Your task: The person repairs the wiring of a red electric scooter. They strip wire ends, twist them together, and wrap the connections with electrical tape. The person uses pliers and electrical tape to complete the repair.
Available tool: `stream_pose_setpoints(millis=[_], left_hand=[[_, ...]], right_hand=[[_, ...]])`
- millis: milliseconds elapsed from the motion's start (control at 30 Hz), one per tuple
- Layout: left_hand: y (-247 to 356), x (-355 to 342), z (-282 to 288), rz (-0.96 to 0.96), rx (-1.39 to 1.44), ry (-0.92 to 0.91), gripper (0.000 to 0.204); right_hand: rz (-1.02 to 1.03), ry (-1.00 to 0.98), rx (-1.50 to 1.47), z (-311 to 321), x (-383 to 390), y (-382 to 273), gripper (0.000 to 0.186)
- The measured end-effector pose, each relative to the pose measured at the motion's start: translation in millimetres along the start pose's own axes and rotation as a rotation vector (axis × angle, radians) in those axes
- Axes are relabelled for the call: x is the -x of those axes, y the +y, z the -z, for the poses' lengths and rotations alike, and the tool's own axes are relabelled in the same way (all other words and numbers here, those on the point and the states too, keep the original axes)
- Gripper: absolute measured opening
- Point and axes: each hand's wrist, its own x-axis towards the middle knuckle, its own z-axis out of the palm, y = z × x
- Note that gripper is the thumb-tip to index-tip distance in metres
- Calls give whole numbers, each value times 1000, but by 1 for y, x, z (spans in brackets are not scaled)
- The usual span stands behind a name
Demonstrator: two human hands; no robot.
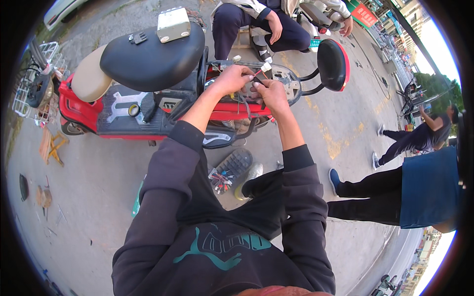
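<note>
Both hands are over the open rear body of a red scooter (79,93). My left hand (233,79) pinches a thin red wire (256,73) beside a white connector (266,66). My right hand (271,93), just right of it, is closed on a dark narrow item that I cannot make out clearly. Loose wires (240,102) hang below my fingers. The detached black seat (143,59) lies on the scooter, carrying a pale metal box (173,24) and a small dark part (138,38).
A tape roll (134,110) sits on the footboard. A wire bundle (220,180) lies on a tray near my feet. A seated person (232,27) is beyond the scooter; two people (370,197) (414,133) stand at right. A wooden stool (54,148) stands left.
</note>
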Motion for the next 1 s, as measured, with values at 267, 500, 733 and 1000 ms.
stream_pose_setpoints(millis=[267, 500, 733, 1000], left_hand=[[1, 0, -2, 68, 118, 51, 26], [4, 2, -2, 88, 116, 25, 27], [4, 6, 1, 96, 165, 10, 30], [-2, 8, 3, 43, 167, -18, 28]], right_hand=[[-49, 4, 66, 12, 19, -7, 26], [-102, -104, -95, 17, 31, -13, 24], [-304, -31, -121, 19, 9, -25, 35], [-17, -95, 7, 11, 11, -6, 22]])
